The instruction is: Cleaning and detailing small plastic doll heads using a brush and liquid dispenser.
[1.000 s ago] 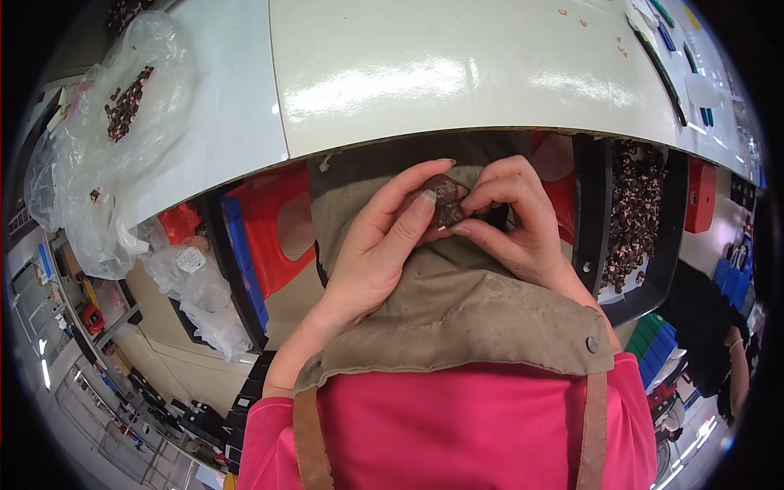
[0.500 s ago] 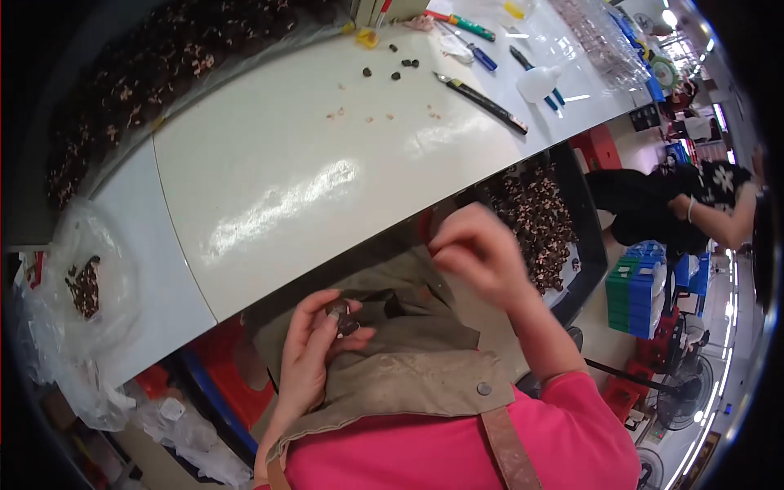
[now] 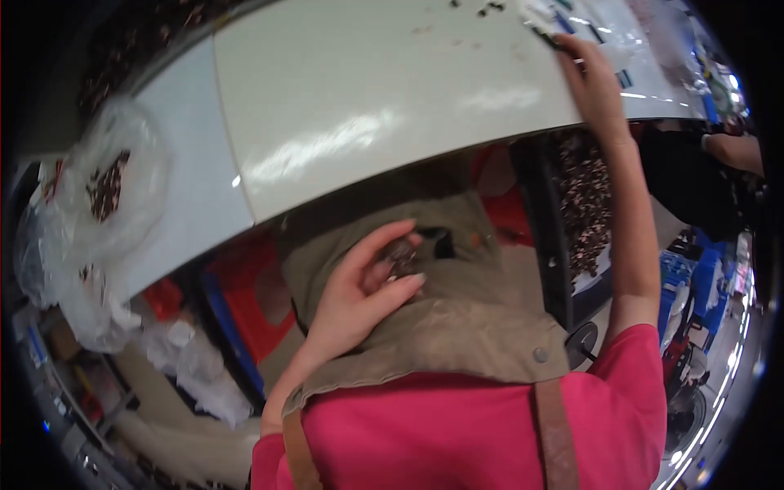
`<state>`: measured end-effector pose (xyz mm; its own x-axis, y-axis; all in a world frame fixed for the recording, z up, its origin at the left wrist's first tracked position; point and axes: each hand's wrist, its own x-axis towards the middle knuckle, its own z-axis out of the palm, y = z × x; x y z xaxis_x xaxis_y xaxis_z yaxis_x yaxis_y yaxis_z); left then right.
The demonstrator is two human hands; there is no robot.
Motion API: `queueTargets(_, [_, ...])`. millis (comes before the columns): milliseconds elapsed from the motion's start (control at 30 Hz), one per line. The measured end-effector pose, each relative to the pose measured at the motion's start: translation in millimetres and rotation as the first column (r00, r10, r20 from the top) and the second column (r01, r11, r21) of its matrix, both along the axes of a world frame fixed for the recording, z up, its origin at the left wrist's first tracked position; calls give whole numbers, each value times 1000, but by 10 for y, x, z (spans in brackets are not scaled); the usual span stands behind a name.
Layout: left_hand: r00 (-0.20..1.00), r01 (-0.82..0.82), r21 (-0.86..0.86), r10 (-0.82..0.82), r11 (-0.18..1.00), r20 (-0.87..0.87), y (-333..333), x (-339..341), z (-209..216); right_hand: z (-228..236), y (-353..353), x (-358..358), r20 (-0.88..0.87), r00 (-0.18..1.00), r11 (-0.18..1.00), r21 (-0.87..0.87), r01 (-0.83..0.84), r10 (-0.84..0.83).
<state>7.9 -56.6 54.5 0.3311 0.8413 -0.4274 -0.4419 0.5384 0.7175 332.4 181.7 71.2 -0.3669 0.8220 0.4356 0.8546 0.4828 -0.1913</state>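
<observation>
My left hand (image 3: 363, 287) is closed around small dark brown, roundish pieces (image 3: 400, 256) above the apron on my lap. Motion blur and the fingers hide how many there are. My right hand (image 3: 594, 86) reaches across to the far right of the white table. Its fingers are closed over a slim black utility knife (image 3: 542, 36) that lies there. The front end of the knife shows beyond the fingertips, and the hand covers its handle.
A blue-handled tool (image 3: 624, 79) lies right of my right hand. Tiny dark bits (image 3: 483, 12) sit at the far edge. A clear plastic bag (image 3: 147, 192) with brown pieces stands left. A black bin (image 3: 558, 245) full of brown pieces is below the table. Another person (image 3: 686, 175) is at right.
My right hand has moved from above the bin up and right onto the utility knife. My left hand stays over the apron with the brown pieces. The view has shifted.
</observation>
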Motion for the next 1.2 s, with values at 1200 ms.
queueTargets(1200, [985,107,-23,-109,994,-135,231,9,-106,-219,-1734,-1186,-496,847,477,-708,-521,189])
